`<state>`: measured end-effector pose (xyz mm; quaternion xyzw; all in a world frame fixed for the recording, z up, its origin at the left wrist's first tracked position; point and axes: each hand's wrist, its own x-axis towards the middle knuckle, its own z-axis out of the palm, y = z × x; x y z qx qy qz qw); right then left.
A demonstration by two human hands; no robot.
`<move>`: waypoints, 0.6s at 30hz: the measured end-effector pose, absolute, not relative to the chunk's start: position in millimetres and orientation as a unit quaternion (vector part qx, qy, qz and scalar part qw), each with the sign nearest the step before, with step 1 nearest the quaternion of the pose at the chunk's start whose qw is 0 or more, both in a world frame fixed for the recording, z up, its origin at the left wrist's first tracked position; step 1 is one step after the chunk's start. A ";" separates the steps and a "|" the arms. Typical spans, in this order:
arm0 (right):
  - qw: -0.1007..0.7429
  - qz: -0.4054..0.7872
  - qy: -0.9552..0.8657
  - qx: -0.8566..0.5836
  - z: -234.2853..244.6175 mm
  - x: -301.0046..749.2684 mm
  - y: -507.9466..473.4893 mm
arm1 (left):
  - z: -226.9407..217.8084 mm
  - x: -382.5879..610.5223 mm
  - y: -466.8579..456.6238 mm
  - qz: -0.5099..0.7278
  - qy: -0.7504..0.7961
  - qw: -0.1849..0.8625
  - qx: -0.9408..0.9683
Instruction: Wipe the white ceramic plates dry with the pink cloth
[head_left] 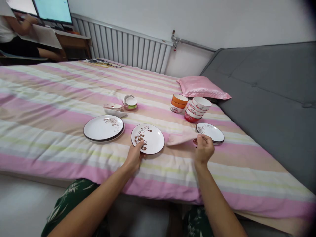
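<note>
My left hand (135, 154) grips a round white plate (153, 140) with a brown floral pattern and dark rim, thumb on its face and fingers underneath. Between the thumb and fingers of my right hand (204, 148) is a pale pink cloth (181, 138), stretching left toward the plate without touching it. Just behind that hand lies a small stack of similar plates (213, 132). Left of the held plate rests a stack of larger oval plates (102, 127) with the same pattern.
Small dishes (115, 112) and nested little bowls (130, 101) sit beyond the oval plates. Stacked orange bowls (179, 101) and red-and-white bowls (197, 112) stand near a pink pillow (202, 87). A grey headboard (266, 85) borders the striped bed at right. A person (14, 29) sits at a desk.
</note>
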<state>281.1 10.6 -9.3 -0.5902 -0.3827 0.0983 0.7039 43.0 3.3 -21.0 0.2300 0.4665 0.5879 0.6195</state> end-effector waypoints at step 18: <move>0.545 0.082 -0.725 -0.412 -12.2 216.1 -22.9 | -10.6 46.1 -7.3 0.464 0.430 0.735 0.244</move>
